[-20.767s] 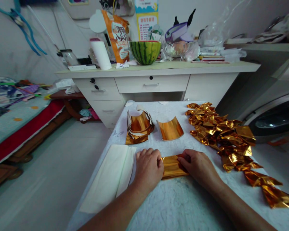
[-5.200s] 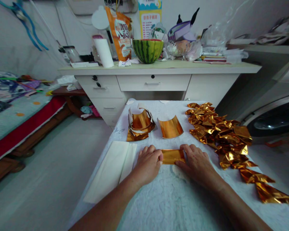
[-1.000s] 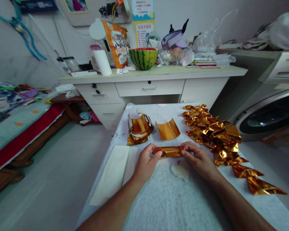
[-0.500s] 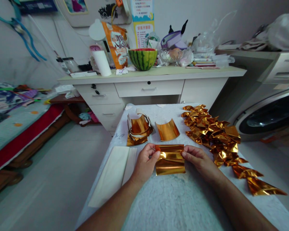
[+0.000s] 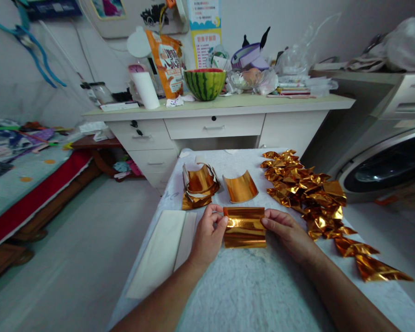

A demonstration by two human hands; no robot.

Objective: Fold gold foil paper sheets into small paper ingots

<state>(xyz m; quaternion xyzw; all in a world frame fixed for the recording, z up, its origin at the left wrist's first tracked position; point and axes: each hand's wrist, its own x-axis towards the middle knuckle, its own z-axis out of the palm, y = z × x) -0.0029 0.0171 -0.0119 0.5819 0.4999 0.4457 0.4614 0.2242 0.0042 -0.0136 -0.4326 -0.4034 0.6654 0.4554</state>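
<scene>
A shiny gold foil sheet (image 5: 245,230) is stretched between my hands just above the cloth-covered table. My left hand (image 5: 210,230) pinches its left edge between thumb and fingers. On the opposite edge, my right hand (image 5: 286,230) grips it with the thumb on top. Beyond it lies a single curled gold foil sheet (image 5: 241,186). To that sheet's left sits a stack of curled foil sheets (image 5: 200,180) with pale undersides. Folded gold foil pieces (image 5: 297,184) form a long overlapping row to the right of my right hand.
White paper sheets (image 5: 159,253) lie along the table's left side. A white desk (image 5: 214,125) stands behind, bearing a cut watermelon (image 5: 205,85), an orange pouch (image 5: 166,64) and a white roll (image 5: 146,91). A washing machine (image 5: 394,124) is at right, a bed (image 5: 31,175) at left.
The foil sheet between my hands now looks flatter, and its near edge sits slightly higher. My left hand has shifted a little. The other pieces stay in place.
</scene>
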